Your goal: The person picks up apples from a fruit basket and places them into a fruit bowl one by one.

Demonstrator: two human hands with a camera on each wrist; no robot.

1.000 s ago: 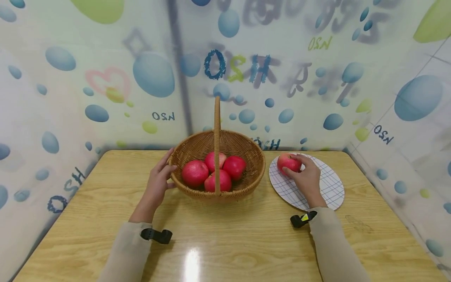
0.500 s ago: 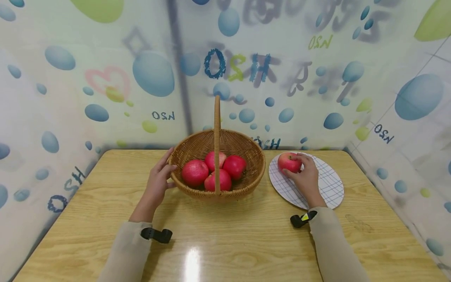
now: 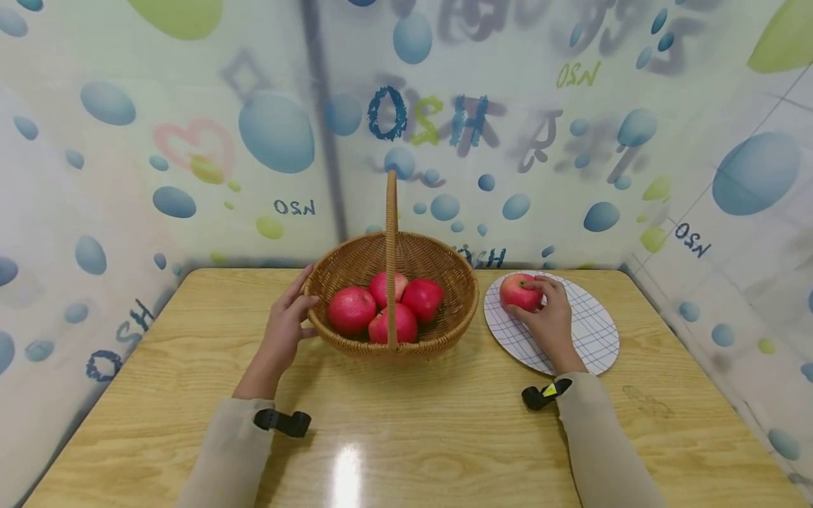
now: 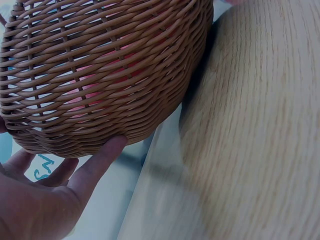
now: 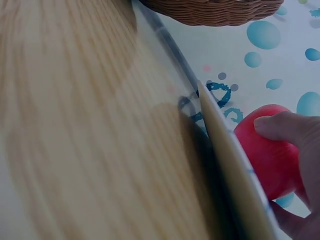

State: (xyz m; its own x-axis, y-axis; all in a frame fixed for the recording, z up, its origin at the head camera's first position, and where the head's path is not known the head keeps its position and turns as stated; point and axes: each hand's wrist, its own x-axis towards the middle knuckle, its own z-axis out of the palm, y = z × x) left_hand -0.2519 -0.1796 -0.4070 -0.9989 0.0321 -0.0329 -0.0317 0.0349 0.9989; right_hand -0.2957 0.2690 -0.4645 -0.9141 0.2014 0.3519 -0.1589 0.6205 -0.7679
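A brown wicker basket (image 3: 444, 331) with a tall arched handle (image 3: 392, 204) stands at the middle of the table's far side. Inside lie several red apples (image 3: 352, 310). My left hand (image 3: 288, 321) rests against the basket's left side; the left wrist view shows its fingers (image 4: 100, 162) stretched out and touching the weave. On the right is a round white plate (image 3: 593, 321) with a blue grid pattern. My right hand (image 3: 549, 317) grips another red apple (image 3: 517, 293) on it, thumb on the near side. In the right wrist view the thumb (image 5: 275, 127) presses on this apple (image 5: 267, 155).
The light wooden table (image 3: 406, 430) runs back to a wall covering (image 3: 540, 70) printed with blue and green drops and letters. Black wrist straps with cameras (image 3: 288, 423) sit on both sleeves. Between basket and plate is a narrow gap.
My right hand has edged slightly left around the apple on the plate. The left hand and the basket stay in place.
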